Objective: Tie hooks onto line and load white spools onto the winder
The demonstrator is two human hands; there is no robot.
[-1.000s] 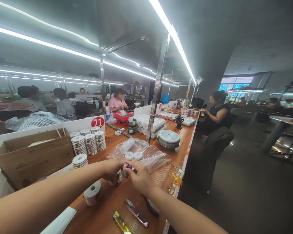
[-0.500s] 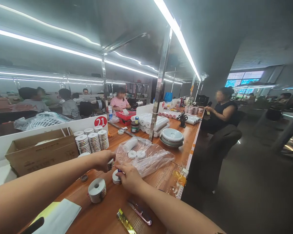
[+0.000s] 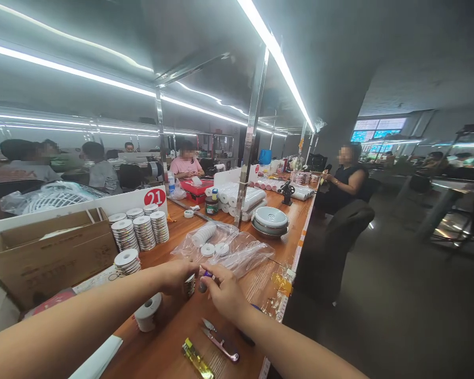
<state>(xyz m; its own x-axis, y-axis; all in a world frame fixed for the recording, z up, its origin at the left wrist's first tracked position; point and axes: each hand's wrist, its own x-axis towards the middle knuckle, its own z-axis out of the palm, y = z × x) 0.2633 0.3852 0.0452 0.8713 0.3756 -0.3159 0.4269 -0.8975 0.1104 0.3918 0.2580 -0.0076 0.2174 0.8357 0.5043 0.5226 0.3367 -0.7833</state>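
Observation:
My left hand [image 3: 177, 277] is shut around a small printed tape spool [image 3: 189, 285], which it partly hides. My right hand [image 3: 225, 292] pinches a small purple and grey object [image 3: 204, 280] right beside that spool. Below the hands, a white roll [image 3: 147, 312] stands on the wooden workbench [image 3: 169, 337]. Thread snips [image 3: 219, 341] and a yellow lighter [image 3: 197, 358] lie nearer the front. Stacks of printed spools [image 3: 134, 233] rise left of my hands, and a clear plastic bag [image 3: 225, 250] with white rolls lies just beyond them.
A cardboard box [image 3: 49, 252] stands at the left. A white partition with a red 21 sign [image 3: 155, 197] and a metal post [image 3: 247, 142] rise beyond. White rolls and a grey lidded bowl stack [image 3: 270, 221] occupy the bench. Co-workers sit farther off.
My hands have come back together above the bench, with the spool and small object close between them. The view has shifted slightly left.

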